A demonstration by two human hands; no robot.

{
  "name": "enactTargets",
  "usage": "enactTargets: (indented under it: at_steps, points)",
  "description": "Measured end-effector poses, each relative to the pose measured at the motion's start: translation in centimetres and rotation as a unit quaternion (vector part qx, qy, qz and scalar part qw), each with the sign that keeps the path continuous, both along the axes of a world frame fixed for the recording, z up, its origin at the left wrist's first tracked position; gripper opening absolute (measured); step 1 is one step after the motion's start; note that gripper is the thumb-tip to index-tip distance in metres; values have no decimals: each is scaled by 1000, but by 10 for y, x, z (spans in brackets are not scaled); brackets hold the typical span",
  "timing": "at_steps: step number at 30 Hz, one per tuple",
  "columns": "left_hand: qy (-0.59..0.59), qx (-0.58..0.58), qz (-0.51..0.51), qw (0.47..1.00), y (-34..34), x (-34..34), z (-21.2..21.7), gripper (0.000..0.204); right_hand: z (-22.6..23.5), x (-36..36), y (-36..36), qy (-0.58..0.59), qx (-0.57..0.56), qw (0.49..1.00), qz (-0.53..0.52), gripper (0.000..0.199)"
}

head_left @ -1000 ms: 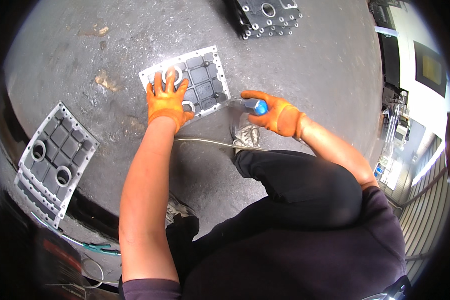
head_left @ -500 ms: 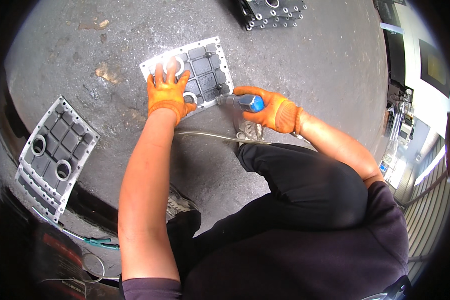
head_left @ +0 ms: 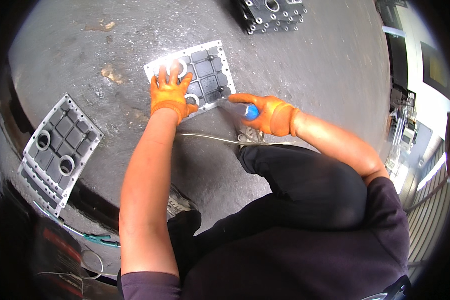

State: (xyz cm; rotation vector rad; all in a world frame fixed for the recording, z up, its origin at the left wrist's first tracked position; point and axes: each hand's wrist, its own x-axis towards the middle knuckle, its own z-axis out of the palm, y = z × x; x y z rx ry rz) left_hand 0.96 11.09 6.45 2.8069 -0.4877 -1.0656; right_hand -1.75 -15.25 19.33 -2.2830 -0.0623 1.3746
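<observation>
A flat grey metal cover plate (head_left: pixel 203 70) with a ribbed pocketed face, two round openings and bolt holes along its rim lies on the floor ahead of me. My left hand (head_left: pixel 169 95), in an orange glove, presses on its left part with fingers spread. The orange-gloved right hand (head_left: pixel 271 114) is closed around a slim handheld tool (head_left: pixel 250 111) with a rounded blue end. Its grey front is smeared by motion and meets the plate's near right corner; the exact tip cannot be made out.
A similar metal plate (head_left: pixel 67 130) rests at the left. Dark metal castings (head_left: pixel 275 15) stand at the far edge. A thin pale hose (head_left: pixel 210 137) crosses the floor between plate and knee. A teal-handled tool (head_left: pixel 100 239) with a hose lies at the lower left.
The whole view has shifted slightly, moving the plates a little right and down. The handheld tool has tilted, its blue end lower and nearer me. The left hand keeps its place on the plate.
</observation>
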Motion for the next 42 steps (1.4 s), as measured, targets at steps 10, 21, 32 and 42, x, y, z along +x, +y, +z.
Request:
enactTargets:
  at_steps: [10, 21, 32, 42]
  points:
    - [-58, -78, -22, 995, 61, -55, -20, 93, -5, -7, 17, 22, 61, 997, -28, 65]
    - [-87, -94, -19, 992, 69, -64, -27, 93, -25, -6, 20, -29, 79, 990, 116, 68]
    - [-79, -101, -28, 991, 86, -71, -34, 88, 4, 6, 54, 14, 101, 983, 154, 72]
    - [-75, -105, -24, 991, 91, -72, -32, 87, -13, -5, 69, -22, 121, 979, 160, 66]
